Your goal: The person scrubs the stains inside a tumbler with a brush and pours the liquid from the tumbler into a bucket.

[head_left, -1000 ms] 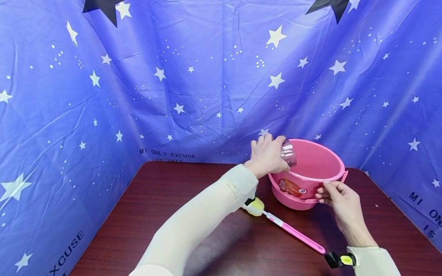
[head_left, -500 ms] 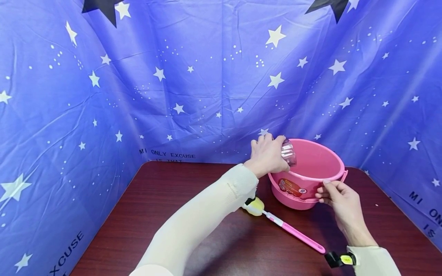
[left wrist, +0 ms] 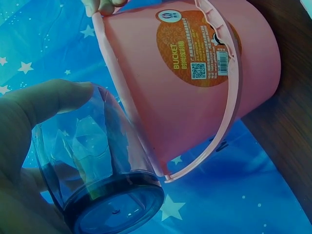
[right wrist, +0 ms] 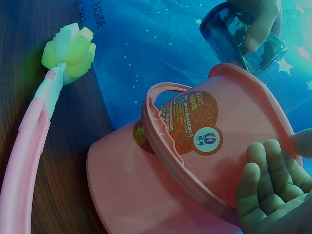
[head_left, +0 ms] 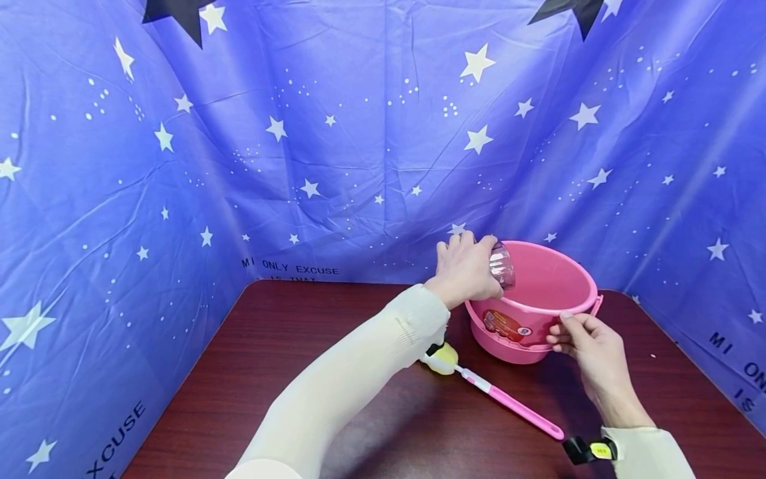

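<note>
My left hand (head_left: pixel 463 271) grips a clear drinking glass (head_left: pixel 502 267) by its side, tilted, with its mouth toward the inside of the pink bucket (head_left: pixel 509 354). In the left wrist view, the glass's thick base (left wrist: pixel 117 204) points down and the thumb lies along its wall; no liquid shows in it. At the bucket's near right rim, my right hand (head_left: pixel 598 352) pinches the edge, thumb on top and fingers against the outer wall. The bucket's handle (right wrist: pixel 170 161) hangs down its outside, beside an orange label (right wrist: pixel 195 107).
A sponge brush with a yellow-and-white head (head_left: pixel 441 359) and pink handle (head_left: pixel 520 409) lies on the dark wood table (head_left: pixel 251 372) in front of the bucket. Blue star-printed cloth (head_left: pixel 371 133) hangs at the back and sides, close behind the bucket.
My left hand and the glass have shifted very slightly to the right. The right hand, bucket and brush stay where they were.
</note>
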A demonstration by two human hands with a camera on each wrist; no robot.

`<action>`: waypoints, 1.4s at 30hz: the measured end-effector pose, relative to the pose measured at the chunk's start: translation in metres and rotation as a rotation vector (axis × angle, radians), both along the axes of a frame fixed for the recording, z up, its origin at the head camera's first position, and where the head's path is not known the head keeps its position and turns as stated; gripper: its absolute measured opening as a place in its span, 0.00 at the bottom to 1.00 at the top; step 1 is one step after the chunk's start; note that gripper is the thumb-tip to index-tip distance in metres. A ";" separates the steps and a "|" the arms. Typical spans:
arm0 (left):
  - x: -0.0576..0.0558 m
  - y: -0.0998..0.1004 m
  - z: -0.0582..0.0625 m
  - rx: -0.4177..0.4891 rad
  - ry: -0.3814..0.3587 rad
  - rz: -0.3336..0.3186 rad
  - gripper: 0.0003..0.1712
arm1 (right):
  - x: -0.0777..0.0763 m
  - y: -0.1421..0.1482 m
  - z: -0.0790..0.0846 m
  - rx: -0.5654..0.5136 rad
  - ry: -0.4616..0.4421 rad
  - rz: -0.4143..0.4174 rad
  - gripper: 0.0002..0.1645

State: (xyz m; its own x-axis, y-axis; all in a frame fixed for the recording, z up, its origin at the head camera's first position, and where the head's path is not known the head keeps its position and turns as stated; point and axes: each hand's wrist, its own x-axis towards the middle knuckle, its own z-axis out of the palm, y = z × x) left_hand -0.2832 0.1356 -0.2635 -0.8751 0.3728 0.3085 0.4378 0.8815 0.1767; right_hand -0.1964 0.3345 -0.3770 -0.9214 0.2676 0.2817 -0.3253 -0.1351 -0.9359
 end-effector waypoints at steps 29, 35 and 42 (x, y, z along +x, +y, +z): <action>0.000 0.002 0.002 -0.037 0.001 -0.015 0.48 | 0.001 0.000 0.000 -0.006 0.002 0.006 0.09; 0.001 0.002 0.004 -0.048 -0.004 -0.011 0.49 | 0.000 0.000 0.000 -0.007 0.008 0.007 0.09; 0.001 0.003 0.005 -0.060 -0.007 -0.013 0.49 | 0.000 0.000 -0.001 0.000 0.004 0.001 0.09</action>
